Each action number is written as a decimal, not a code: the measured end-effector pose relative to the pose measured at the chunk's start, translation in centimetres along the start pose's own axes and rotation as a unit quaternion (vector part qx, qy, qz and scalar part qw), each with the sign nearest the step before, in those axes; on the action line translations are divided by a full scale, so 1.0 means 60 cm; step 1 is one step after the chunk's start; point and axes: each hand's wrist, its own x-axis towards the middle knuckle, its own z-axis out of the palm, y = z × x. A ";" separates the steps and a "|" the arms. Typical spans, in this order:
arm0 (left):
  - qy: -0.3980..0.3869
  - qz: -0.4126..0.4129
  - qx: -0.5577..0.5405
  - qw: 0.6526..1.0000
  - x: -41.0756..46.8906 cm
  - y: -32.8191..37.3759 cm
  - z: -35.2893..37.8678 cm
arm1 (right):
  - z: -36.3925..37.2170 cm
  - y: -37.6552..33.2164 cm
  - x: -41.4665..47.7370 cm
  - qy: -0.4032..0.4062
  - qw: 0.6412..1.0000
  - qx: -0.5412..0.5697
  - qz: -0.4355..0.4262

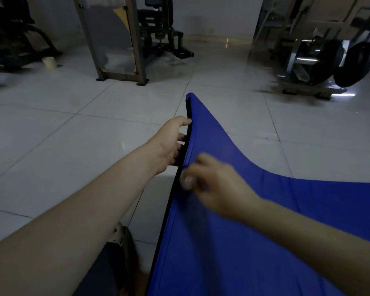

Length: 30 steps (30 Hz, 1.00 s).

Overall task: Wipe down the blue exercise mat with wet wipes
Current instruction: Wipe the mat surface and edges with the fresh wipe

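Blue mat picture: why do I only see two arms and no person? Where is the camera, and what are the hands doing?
The camera sits on the person's head and looks forward and down, so you see only their own arms. The left hand grips the raised edge of the blue mat, thumb on top, holding that side up off the tiled floor. The right hand is over the mat near the same edge, but it is blurred, so I cannot tell if it holds anything. No wet wipe shows. Behind stand gym machines and black weight plates.
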 end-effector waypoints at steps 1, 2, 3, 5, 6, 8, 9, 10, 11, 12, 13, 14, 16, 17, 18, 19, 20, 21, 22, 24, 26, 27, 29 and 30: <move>0.000 0.005 0.004 1.000 0.001 -0.001 0.002 | -0.008 0.022 0.012 0.043 0.998 -0.010 0.038; -0.002 0.009 0.004 1.000 0.002 -0.001 0.004 | -0.013 0.040 0.024 0.080 0.994 -0.014 0.071; -0.004 0.013 0.004 1.000 0.003 -0.001 0.006 | -0.016 0.052 0.032 0.108 0.990 -0.016 0.092; -0.002 0.024 0.002 1.000 0.004 -0.001 0.010 | -0.014 0.052 0.035 0.126 0.986 -0.011 0.113; 0.005 0.029 -0.001 1.000 0.006 -0.003 0.011 | -0.013 0.043 0.030 0.122 0.986 -0.004 0.115; 0.021 0.038 -0.009 0.999 0.010 -0.007 0.012 | -0.009 0.018 0.015 0.104 0.989 0.027 0.104; 0.022 0.044 -0.011 0.999 0.012 -0.010 0.012 | -0.009 0.005 0.010 0.091 0.990 0.050 0.098; 0.019 0.049 -0.012 0.999 0.013 -0.012 0.011 | -0.009 -0.006 0.009 0.085 0.989 0.071 0.100; 0.015 0.053 -0.013 0.998 0.015 -0.013 0.012 | -0.011 -0.012 0.010 0.089 0.986 0.084 0.111; 0.013 0.058 -0.015 0.998 0.015 -0.012 0.013 | -0.014 -0.014 0.013 0.099 0.984 0.087 0.123; 0.013 0.064 -0.014 0.998 0.014 -0.011 0.016 | -0.016 -0.013 0.016 0.112 0.981 0.081 0.133; 0.015 0.071 -0.010 0.997 0.012 -0.009 0.018 | -0.018 -0.012 0.017 0.123 0.980 0.074 0.140; 0.021 0.076 -0.004 0.997 0.011 -0.006 0.022 | -0.017 -0.008 0.017 0.136 0.977 0.067 0.151; 0.024 0.077 -0.006 0.997 0.011 -0.006 0.024 | -0.016 -0.007 0.015 0.140 0.975 0.072 0.156; 0.028 0.077 -0.009 0.997 0.013 -0.006 0.025 | -0.014 -0.008 0.012 0.139 0.973 0.087 0.162; 0.031 0.077 -0.011 0.996 0.014 -0.007 0.026 | -0.012 -0.015 0.009 0.134 0.971 0.106 0.170; 0.037 0.079 -0.013 0.996 0.016 -0.008 0.026 | -0.008 -0.025 0.004 0.122 0.971 0.121 0.168; 0.042 0.081 -0.014 0.996 0.017 -0.008 0.026 | -0.001 -0.036 -0.004 0.100 0.975 0.125 0.152; 0.046 0.082 -0.015 0.995 0.019 -0.008 0.025 | 0.008 -0.049 -0.013 0.072 0.983 0.117 0.118; 0.050 0.081 -0.014 0.995 0.022 -0.010 0.020 | 0.024 -0.078 -0.034 0.018 0.995 0.094 0.022; 0.044 0.079 -0.013 0.996 0.027 -0.012 0.016 | 0.027 -0.081 -0.041 -0.015 0.996 0.068 -0.053; 0.036 0.078 -0.013 0.996 0.028 -0.012 0.015 | 0.022 -0.068 -0.035 -0.010 0.997 0.049 -0.065; 0.011 0.078 -0.008 0.997 0.028 -0.012 0.015 | 0.007 -0.023 -0.012 0.055 0.998 0.020 -0.018; -0.005 0.076 -0.003 0.997 0.027 -0.011 0.015 | -0.004 0.004 0.001 0.100 0.995 0.010 0.022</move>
